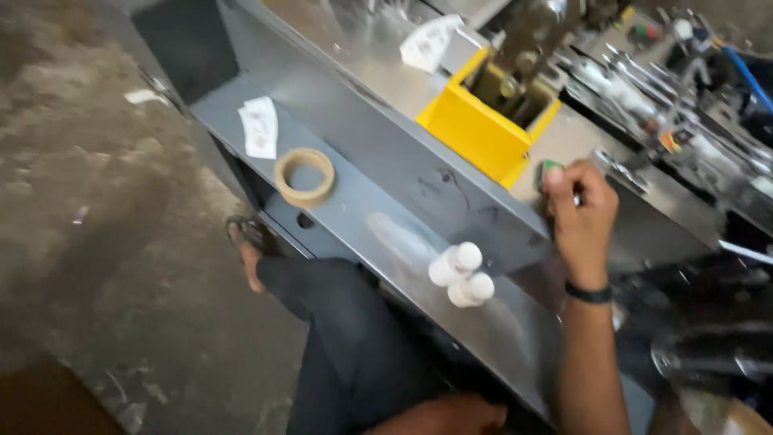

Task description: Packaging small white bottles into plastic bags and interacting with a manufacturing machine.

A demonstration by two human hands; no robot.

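Right hand (581,211) raised to the metal worktop (378,173), pinching a small green cap (551,167) beside the yellow guard (481,121), two white bottles (460,274) lying near; left hand out of view.

bottles (460,274) on shelf (362,201) | tape roll (304,177) left | box (483,121) behind

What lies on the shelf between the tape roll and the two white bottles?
Nothing: in the head view, the grey shelf is bare between the tape roll and the white bottles.
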